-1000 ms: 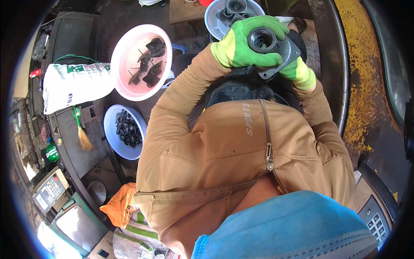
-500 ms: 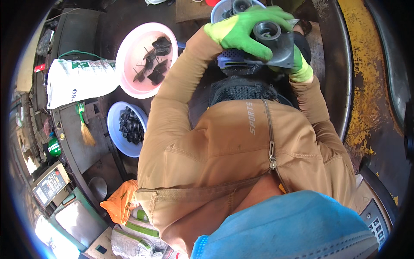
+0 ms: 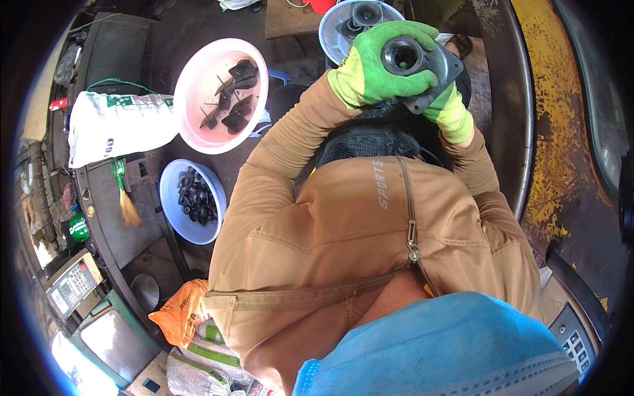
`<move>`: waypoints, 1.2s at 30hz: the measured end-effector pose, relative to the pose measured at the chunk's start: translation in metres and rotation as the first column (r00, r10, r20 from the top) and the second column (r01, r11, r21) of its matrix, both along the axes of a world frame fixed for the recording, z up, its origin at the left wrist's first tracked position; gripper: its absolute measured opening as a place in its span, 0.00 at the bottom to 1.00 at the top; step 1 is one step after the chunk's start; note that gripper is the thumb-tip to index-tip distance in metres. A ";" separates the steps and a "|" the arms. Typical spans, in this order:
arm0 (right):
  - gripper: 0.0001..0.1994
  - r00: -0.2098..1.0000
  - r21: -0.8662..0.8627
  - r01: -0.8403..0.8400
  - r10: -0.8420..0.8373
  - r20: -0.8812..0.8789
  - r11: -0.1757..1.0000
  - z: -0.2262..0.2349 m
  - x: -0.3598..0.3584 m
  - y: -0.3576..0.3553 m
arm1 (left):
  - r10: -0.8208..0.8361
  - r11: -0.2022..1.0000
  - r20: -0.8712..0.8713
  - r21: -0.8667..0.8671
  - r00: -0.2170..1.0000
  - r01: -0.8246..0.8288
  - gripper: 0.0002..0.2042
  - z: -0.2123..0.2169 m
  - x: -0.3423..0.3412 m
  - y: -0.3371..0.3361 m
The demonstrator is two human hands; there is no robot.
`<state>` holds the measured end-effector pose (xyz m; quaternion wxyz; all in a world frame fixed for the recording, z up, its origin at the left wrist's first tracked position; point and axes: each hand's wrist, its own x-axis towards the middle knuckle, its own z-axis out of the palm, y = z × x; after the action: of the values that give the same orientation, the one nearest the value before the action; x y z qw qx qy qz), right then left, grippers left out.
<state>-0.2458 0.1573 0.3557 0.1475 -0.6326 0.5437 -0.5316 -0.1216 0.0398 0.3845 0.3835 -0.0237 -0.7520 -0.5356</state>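
Black part [image 3: 448, 66]: held, completion unclear | left hand [image 3: 373, 67]: gripping it | right hand [image 3: 448, 109]: beneath, grip hidden from here | similar parts [image 3: 367, 14]: in basin [image 3: 327, 41]

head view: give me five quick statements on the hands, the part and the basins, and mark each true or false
1. The left hand grips a dark part with a round collar. True.
2. The right hand is bare. False: it wears a green glove with a yellow-green cuff.
3. The pink basin holds white bottles. False: dark pieces lie in it.
4. The light-blue basin appears lower in the picture than the pink basin. True.
5. The straw broom is inside the light-blue basin. False: it is outside, to the left of that basin in the picture.
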 end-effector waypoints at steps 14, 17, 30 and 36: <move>0.24 0.919 0.158 -0.046 -0.020 0.394 0.986 -0.014 -0.007 0.001 | -0.069 0.988 0.016 0.142 0.998 0.066 0.21 0.003 -0.003 -0.002; 0.22 0.975 -0.009 0.207 -0.207 -0.083 0.978 -0.010 0.002 -0.004 | 0.160 0.981 -0.054 0.118 0.986 -0.152 0.22 -0.002 -0.009 0.015; 0.31 0.958 0.298 -0.060 0.139 -0.249 0.953 0.015 -0.017 0.012 | -0.046 0.995 0.024 0.086 0.999 0.044 0.21 0.021 0.007 0.012; 0.33 0.909 0.321 -0.382 0.416 -0.039 0.866 0.017 -0.018 0.017 | -0.465 0.885 0.179 0.095 0.867 0.455 0.20 0.018 0.007 -0.002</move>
<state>-0.2637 0.1742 0.3723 0.3212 -0.7281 0.4838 -0.3642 -0.1141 0.0380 0.4030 0.1690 -0.1394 -0.7453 -0.6297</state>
